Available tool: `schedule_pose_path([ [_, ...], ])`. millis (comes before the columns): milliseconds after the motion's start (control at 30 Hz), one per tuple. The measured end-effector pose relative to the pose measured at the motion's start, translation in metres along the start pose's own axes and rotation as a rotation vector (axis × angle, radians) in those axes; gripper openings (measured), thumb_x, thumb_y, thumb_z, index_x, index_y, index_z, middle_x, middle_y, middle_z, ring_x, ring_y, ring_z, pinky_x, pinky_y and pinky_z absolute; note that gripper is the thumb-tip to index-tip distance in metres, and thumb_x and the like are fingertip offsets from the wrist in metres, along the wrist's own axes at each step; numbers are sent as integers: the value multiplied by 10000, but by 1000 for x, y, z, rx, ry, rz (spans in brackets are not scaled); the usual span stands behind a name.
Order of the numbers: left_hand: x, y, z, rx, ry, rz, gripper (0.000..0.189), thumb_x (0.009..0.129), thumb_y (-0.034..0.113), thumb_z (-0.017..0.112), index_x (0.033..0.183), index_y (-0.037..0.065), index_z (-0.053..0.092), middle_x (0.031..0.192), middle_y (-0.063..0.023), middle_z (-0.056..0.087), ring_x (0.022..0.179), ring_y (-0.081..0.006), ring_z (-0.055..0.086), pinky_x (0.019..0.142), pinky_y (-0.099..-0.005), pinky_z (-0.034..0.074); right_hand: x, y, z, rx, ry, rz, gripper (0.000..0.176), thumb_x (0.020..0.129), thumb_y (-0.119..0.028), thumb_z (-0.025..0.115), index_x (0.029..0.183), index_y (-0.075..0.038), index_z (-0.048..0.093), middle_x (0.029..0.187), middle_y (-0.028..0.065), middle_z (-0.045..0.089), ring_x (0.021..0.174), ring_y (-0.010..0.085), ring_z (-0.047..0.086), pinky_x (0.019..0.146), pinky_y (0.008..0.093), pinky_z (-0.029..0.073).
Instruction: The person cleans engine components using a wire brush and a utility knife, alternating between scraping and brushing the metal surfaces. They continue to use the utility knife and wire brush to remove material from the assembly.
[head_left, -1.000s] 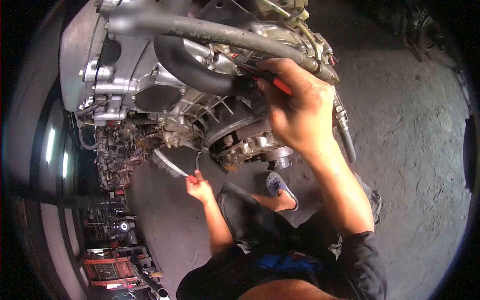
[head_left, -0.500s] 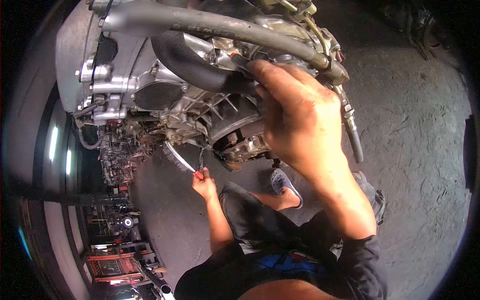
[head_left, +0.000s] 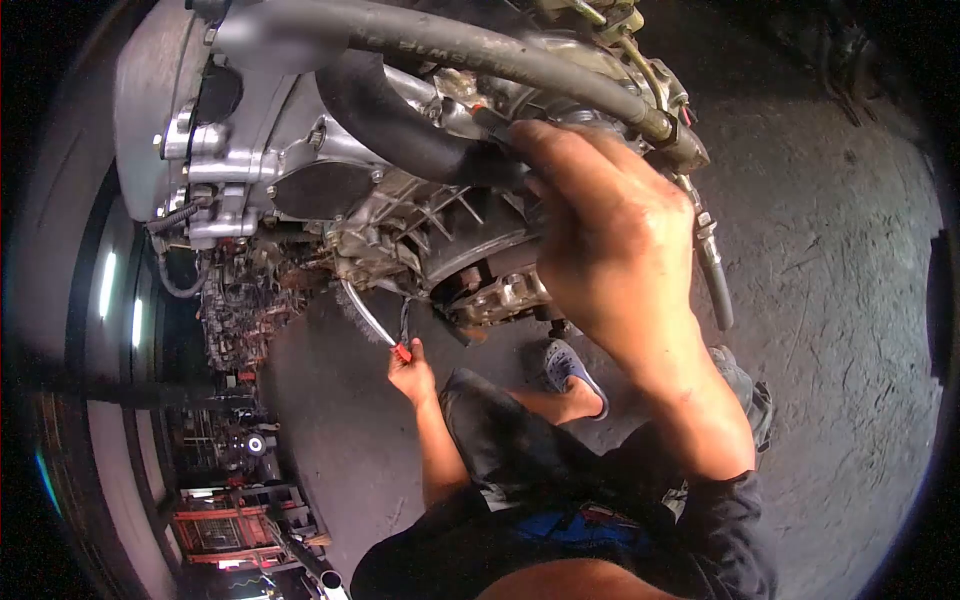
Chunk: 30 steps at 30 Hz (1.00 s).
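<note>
A wire brush [head_left: 370, 322] with a red handle end and a strip of bristles is held in my left hand [head_left: 411, 379], whose fingers are closed round it. The brush reaches up to the lower edge of a large metal engine [head_left: 400, 225]. Over the engine's right part, my right hand [head_left: 620, 235] has its fingers curled beside a thick black curved hose [head_left: 395, 135]. At its fingertips shows a small dark piece [head_left: 491, 122] with an orange end. The hand hides whether it grips this piece or the hose end.
A long grey hose [head_left: 500, 62] crosses above the right hand, and another hose end [head_left: 715, 290] hangs at the engine's right. More engine parts [head_left: 235, 310] stand at the left. Below them is a red metal rack [head_left: 225, 530]. My foot in a clog [head_left: 560, 362] rests on the dark floor [head_left: 820, 300].
The view has shifted a little, so the engine appears slightly further right. Both hands keep nearly the same places and grips.
</note>
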<state>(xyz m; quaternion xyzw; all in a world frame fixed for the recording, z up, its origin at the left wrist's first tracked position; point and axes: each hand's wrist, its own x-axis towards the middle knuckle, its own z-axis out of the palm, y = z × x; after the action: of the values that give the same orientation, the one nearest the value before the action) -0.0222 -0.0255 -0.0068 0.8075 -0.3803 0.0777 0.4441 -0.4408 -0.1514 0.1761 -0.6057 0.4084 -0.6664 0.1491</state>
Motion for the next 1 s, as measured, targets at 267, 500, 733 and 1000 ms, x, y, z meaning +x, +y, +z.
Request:
schedule_pose_path([
  [267,-5,19,-2,52,24,118,205,776,93,729,740,-38,575,663,-86,590,589,-179,508,589,-337,434,8,9,-2,55,-50,11,337,621,64,611,931,-69,611,789,141,602,757,359,618,643,419,489],
  [500,-4,19,-1,26,3,73,212,791,99,726,725,-13,559,642,-33,558,576,-123,466,551,-307,407,11,13,-8,20,-57,7,302,678,91,637,938,-61,658,791,136,649,773,318,656,663,338,507],
  [733,-1,10,-1,-52,1,44,199,797,92,724,735,-6,563,655,-28,566,587,-108,473,552,-286,408,13,11,-5,79,-37,22,293,680,92,644,934,-54,659,805,137,661,790,318,662,693,333,508],
  [1000,-5,19,-7,-11,1,-27,172,791,79,720,766,-26,586,672,-55,596,609,-136,524,584,-305,443,16,13,-6,68,-52,-4,280,682,90,655,933,-36,666,817,138,669,779,271,680,695,317,513],
])
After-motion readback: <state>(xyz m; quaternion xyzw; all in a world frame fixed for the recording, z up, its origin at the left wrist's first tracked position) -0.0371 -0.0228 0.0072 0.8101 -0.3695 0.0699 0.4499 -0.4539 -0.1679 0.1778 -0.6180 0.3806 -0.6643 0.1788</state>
